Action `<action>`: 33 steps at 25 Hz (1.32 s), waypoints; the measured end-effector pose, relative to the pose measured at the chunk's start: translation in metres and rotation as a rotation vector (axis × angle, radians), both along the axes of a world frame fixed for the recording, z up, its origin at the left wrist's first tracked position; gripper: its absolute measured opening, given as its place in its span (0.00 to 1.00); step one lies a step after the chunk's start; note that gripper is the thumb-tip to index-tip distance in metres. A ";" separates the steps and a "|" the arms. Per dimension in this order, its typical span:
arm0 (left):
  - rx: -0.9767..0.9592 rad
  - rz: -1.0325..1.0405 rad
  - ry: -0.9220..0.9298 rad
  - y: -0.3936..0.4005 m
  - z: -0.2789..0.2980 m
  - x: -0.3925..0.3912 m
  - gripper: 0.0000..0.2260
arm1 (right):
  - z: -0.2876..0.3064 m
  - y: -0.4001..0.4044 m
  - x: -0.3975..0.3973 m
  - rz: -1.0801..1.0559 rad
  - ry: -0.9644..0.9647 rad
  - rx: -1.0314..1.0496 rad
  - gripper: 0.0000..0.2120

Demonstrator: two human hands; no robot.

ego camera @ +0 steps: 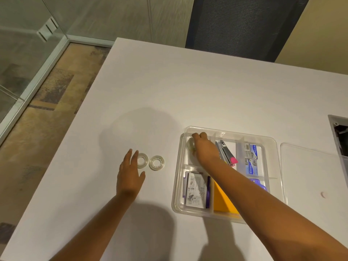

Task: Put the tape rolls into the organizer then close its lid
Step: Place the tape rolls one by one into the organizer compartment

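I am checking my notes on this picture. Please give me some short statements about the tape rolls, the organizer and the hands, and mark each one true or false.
1. Two tape rolls lie on the table. True.
2. The lid is closed on the organizer. False: it lies on the table, right of the organizer.
3. The right hand is in the organizer's far left compartment. True.
4. The left hand holds a roll in the air. False: it is open, its fingers over the nearer roll.
5. The organizer is empty. False: it holds several items.
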State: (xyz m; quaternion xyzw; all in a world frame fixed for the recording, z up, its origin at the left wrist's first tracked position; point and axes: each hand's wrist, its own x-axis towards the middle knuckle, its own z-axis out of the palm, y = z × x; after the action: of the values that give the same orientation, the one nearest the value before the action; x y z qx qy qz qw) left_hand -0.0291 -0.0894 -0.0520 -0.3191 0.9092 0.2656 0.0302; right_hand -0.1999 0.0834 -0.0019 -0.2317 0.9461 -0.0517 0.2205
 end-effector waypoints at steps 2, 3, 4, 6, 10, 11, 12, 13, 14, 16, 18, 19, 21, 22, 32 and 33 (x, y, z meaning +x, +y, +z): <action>0.021 0.020 -0.004 -0.001 -0.003 0.003 0.32 | -0.002 -0.001 -0.002 -0.050 -0.006 -0.029 0.22; 0.016 0.025 -0.004 -0.001 -0.004 0.003 0.32 | -0.003 -0.002 -0.003 -0.067 -0.004 -0.043 0.22; 0.004 0.027 -0.009 -0.001 -0.004 0.001 0.33 | -0.004 -0.002 -0.003 -0.081 0.000 -0.058 0.22; -0.016 0.023 -0.022 0.000 -0.004 -0.003 0.32 | -0.005 0.000 -0.002 -0.107 0.001 -0.086 0.21; -0.054 0.019 -0.038 0.000 -0.003 -0.009 0.30 | 0.002 0.005 0.001 -0.170 -0.023 -0.126 0.23; -0.062 0.021 -0.037 0.000 -0.004 -0.009 0.30 | 0.006 0.005 0.003 -0.182 0.007 -0.134 0.23; -0.062 0.024 -0.030 -0.001 -0.004 -0.009 0.30 | 0.012 0.002 0.005 -0.169 0.061 -0.149 0.23; -0.055 0.030 -0.018 -0.001 -0.005 -0.008 0.31 | 0.018 -0.002 0.011 -0.124 0.123 -0.191 0.22; -0.041 0.042 -0.006 -0.001 -0.007 -0.007 0.31 | 0.025 -0.009 0.019 -0.051 0.166 -0.264 0.21; -0.016 0.090 -0.012 -0.003 -0.010 -0.001 0.35 | 0.034 -0.027 0.042 0.143 0.161 -0.400 0.18; -0.024 0.115 -0.101 -0.004 -0.014 0.009 0.40 | 0.031 -0.046 0.067 0.321 0.061 -0.392 0.18; -0.033 0.102 -0.162 -0.006 -0.016 0.014 0.42 | 0.026 -0.055 0.077 0.378 -0.022 -0.335 0.20; -0.041 0.034 -0.265 -0.012 -0.021 0.023 0.45 | 0.013 -0.070 0.090 0.395 -0.182 -0.175 0.25; -0.045 -0.013 -0.305 -0.015 -0.023 0.026 0.46 | 0.007 -0.076 0.093 0.355 -0.220 -0.116 0.27; -0.034 -0.186 -0.456 -0.029 -0.034 0.027 0.50 | -0.012 -0.078 0.097 0.273 -0.048 -0.032 0.18; -0.040 -0.186 -0.459 -0.029 -0.034 0.027 0.50 | -0.010 -0.075 0.095 0.280 -0.052 -0.052 0.19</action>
State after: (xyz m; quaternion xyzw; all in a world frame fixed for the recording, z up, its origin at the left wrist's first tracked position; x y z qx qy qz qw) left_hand -0.0018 -0.1184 -0.0857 -0.2864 0.9092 0.1643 0.2538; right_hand -0.1044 0.0082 -0.0116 -0.3656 0.8968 -0.0510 0.2437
